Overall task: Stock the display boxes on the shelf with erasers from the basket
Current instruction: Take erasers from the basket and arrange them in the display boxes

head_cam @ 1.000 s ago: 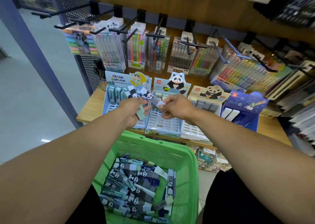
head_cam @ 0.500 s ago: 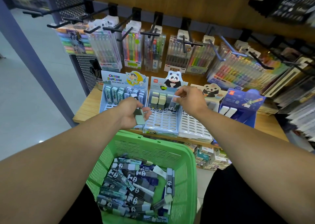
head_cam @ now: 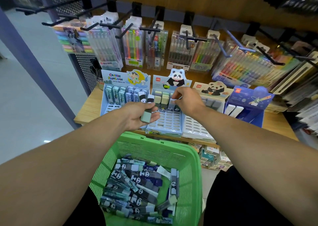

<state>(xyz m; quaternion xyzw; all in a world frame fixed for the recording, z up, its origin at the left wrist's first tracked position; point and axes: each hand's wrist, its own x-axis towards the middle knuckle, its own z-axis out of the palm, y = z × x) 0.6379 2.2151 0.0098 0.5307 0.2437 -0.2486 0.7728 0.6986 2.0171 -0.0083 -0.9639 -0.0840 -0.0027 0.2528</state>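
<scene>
- The erasers (head_cam: 137, 188) are small long blocks in paper sleeves with a panda face on them. Their ends are green, grey, white or dark blue.
- Most of them lie in a messy heap at the bottom of the green basket (head_cam: 194, 174), low in the view and between the two arms.
- The left hand (head_cam: 137, 115) has its fingers curled round a few erasers. A pale green one (head_cam: 146, 116) sticks out toward the camera, and two panda-sleeve ends (head_cam: 146, 97) stick up above the fingers.
- The right hand (head_cam: 186, 100) pinches one whitish eraser (head_cam: 172, 101) with its fingertips. That eraser is right at the back row of the middle display box (head_cam: 165, 124).
- In that back row, green and cream erasers (head_cam: 161, 98) stand upright side by side, just left of the pinched one.
- The middle display box is light blue card with a slotted white tray and a panda picture (head_cam: 175, 78) on top.
- The left display box (head_cam: 110, 105) holds upright erasers in its back rows. The box to the right (head_cam: 196, 127) has grey ones at the back.
- The basket is plastic with many thin slots in its walls.
- The shelf (head_cam: 87, 108) is light wood. Packs of coloured pens (head_cam: 134, 48) hang on black hooks above.
</scene>
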